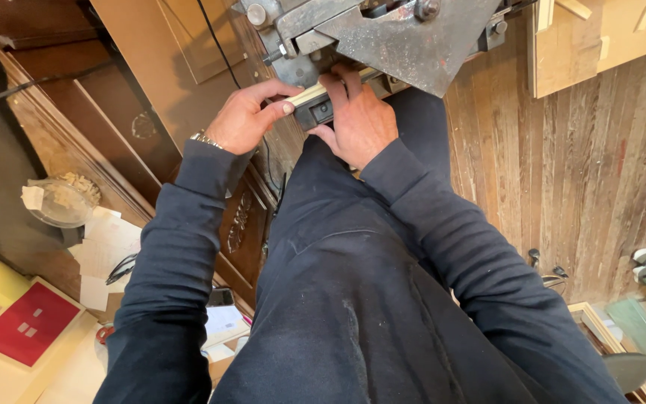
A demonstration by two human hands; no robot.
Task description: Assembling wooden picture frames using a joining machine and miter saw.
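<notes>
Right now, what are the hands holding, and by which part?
Both hands grip a pale wooden strip: left hand pinches its near end, right hand presses it farther along, at the metal machine.

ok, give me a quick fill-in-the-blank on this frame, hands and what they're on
Both hands grip a pale ____ strip at the grey metal machine.
The left hand has a ____ at its wrist, just above the dark sleeve.
The right hand lies ____ the machine's metal plate, fingers on the strip.
The red square lies at the ____ left of the view.

Missing words: wooden; watch; below; bottom
</notes>
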